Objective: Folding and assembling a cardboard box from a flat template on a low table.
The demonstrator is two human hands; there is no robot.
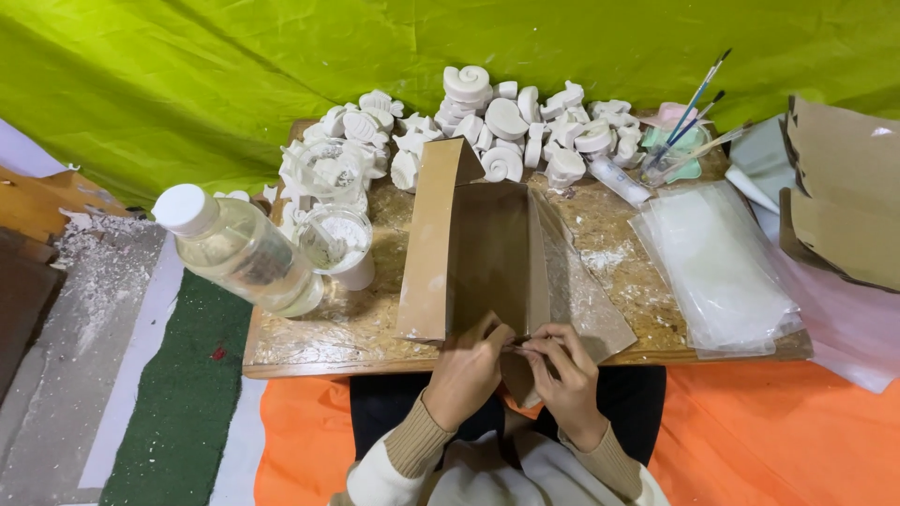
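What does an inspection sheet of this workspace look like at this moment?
Surface: wooden board, dusty with white powder.
Job's things: brown cardboard piece, folded, near end pinched by both hands.
Clutter: white plaster figures, plastic bottle, cup, brushes, clear plastic bags, more cardboard.
Hands: left hand and right hand grip the cardboard edge.
Cables: nothing seen.
Surroundings: green sheet, orange cloth.
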